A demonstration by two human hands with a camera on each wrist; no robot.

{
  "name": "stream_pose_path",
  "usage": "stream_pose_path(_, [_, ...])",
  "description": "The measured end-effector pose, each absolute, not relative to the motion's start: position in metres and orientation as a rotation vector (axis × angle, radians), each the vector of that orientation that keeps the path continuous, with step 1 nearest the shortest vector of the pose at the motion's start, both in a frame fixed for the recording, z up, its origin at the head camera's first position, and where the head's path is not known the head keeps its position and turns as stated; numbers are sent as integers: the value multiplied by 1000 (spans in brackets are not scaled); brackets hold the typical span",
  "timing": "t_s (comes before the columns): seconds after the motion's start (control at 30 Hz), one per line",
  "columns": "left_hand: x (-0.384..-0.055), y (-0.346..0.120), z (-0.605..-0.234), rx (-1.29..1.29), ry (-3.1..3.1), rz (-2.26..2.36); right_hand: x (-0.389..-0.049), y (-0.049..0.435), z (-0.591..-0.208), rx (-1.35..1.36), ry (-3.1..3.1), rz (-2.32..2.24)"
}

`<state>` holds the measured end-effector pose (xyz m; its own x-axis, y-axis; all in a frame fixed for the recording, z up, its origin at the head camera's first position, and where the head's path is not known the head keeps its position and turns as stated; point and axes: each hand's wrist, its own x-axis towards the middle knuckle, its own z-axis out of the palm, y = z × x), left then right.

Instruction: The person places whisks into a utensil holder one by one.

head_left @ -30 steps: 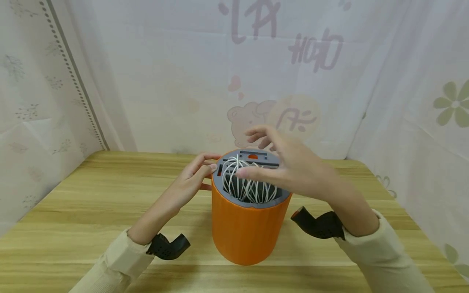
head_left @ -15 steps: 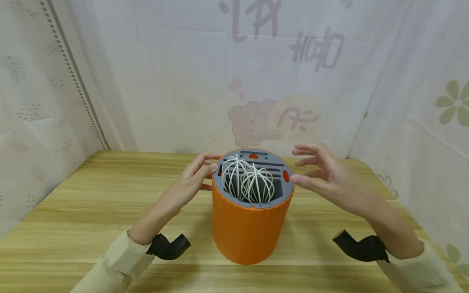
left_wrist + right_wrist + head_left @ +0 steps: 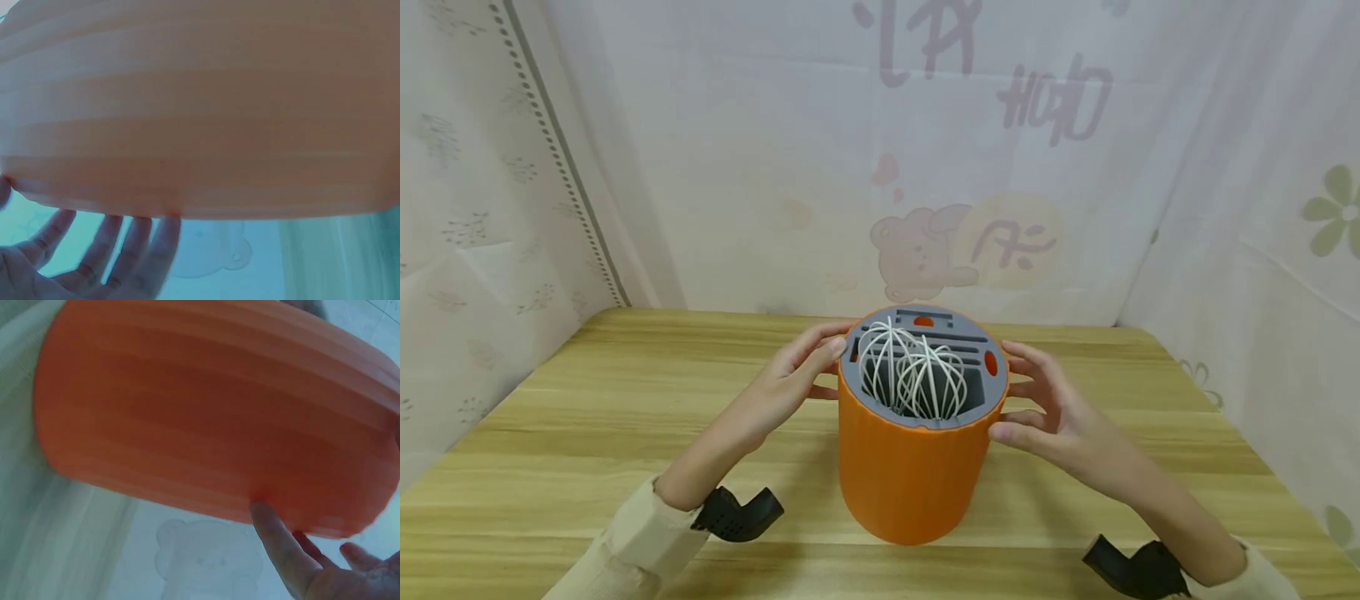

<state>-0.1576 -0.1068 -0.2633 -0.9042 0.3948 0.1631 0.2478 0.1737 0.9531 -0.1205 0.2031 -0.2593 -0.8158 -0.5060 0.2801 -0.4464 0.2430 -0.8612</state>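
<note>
An orange ribbed utensil holder stands upright on the wooden table, with a grey slotted top. Two wire whisks stand heads-up in its large front opening: the left whisk sits slightly farther back than the right whisk. Their handles are hidden inside. My left hand grips the holder's upper left side, thumb near the rim and fingers reaching behind. On the opposite side my right hand holds the wall with curved fingers, thumb toward the front. Both wrist views show fingertips against the orange wall.
The wood-grain table extends to both sides of the holder. Pale printed cloth hangs behind and at both sides. Dark curved devices, a left one and a right one, project from the wrists.
My right hand has moved from above the whisks out to the right, then down onto the holder's right side. The left hand keeps its hold, and the holder stays in place.
</note>
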Motion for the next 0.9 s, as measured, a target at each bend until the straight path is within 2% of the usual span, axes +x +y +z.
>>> stream_pose_path(0.33, [-144, -112, -289, 977, 2396, 1765, -117, 197, -276, -807, 2506, -1652])
stream_pose_path(0.57, [-127, -106, -300, 926, 2516, 1762, -109, 191, -286, -756, 2536, -1644])
stream_pose_path(0.9, [-122, -100, -298, 875, 2576, 1775, -109, 187, -287, -730, 2606, -1646])
